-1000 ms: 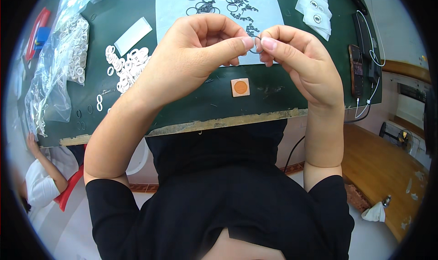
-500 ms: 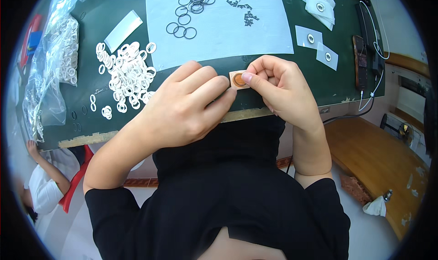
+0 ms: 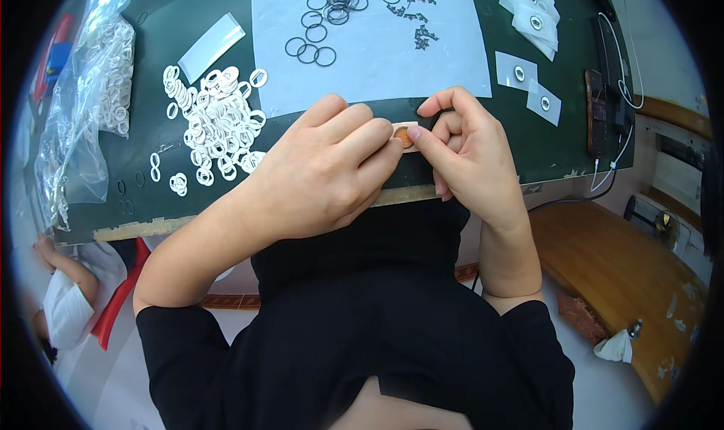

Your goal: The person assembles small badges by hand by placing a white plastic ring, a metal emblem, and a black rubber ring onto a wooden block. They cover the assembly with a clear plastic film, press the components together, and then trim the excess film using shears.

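A small square wooden block [image 3: 406, 137] with a round orange-brown centre is near the table's front edge. My left hand [image 3: 324, 166] is closed on its left side, thumb and fingertips against the block. My right hand [image 3: 469, 147] rests its thumb on the round centre; its index finger arches away from the block and the other fingers curl loosely. Whatever lies under the thumb is hidden. Left of my left hand spreads a pile of white oval rings [image 3: 222, 121]. Beyond both hands, black rings [image 3: 324, 56] and small dark pieces [image 3: 424, 38] lie on a pale blue sheet [image 3: 369, 76].
At the left stands a clear plastic bag [image 3: 115, 83] of white rings, near a white strip [image 3: 211, 47]. To the right lie small clear packets [image 3: 544, 104] with oval pieces, a phone [image 3: 596, 113] and white cables [image 3: 623, 87]. Another person's arm [image 3: 75, 268] shows at far left.
My right index finger has lifted off the block and the right hand has opened. The block has tilted and its centre is more covered by my fingers. The view has shifted slightly.
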Demonstrator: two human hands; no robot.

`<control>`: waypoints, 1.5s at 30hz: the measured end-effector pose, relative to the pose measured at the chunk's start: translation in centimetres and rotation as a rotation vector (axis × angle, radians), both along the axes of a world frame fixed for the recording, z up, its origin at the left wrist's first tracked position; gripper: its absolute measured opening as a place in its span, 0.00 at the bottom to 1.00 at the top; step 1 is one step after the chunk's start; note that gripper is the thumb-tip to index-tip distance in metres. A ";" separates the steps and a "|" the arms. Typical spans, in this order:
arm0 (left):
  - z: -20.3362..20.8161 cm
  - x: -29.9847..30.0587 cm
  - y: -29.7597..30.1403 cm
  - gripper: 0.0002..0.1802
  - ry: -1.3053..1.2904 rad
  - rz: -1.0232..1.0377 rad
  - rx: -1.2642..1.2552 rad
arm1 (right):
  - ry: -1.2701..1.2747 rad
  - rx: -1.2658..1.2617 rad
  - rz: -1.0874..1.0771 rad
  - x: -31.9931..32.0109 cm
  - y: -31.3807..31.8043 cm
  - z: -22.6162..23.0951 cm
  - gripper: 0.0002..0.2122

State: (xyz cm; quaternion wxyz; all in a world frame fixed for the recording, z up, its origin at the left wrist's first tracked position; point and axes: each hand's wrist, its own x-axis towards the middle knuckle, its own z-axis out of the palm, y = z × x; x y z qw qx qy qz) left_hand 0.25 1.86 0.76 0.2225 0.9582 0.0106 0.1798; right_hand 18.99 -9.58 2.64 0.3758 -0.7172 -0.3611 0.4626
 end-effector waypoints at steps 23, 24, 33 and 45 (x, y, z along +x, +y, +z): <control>1.3 4.2 4.8 0.11 0.052 0.333 -0.549 | -0.509 0.358 0.214 3.9 4.4 0.1 0.05; 2.0 3.8 4.4 0.12 0.117 0.346 -0.793 | -0.496 0.408 0.285 3.7 4.1 0.9 0.04; 2.8 1.7 0.2 0.11 0.014 0.427 -1.301 | -0.153 0.443 0.109 0.0 0.9 2.6 0.09; -0.5 1.1 -5.5 0.09 -0.433 0.467 -1.665 | 0.409 0.471 -0.065 -1.4 -2.3 -0.8 0.05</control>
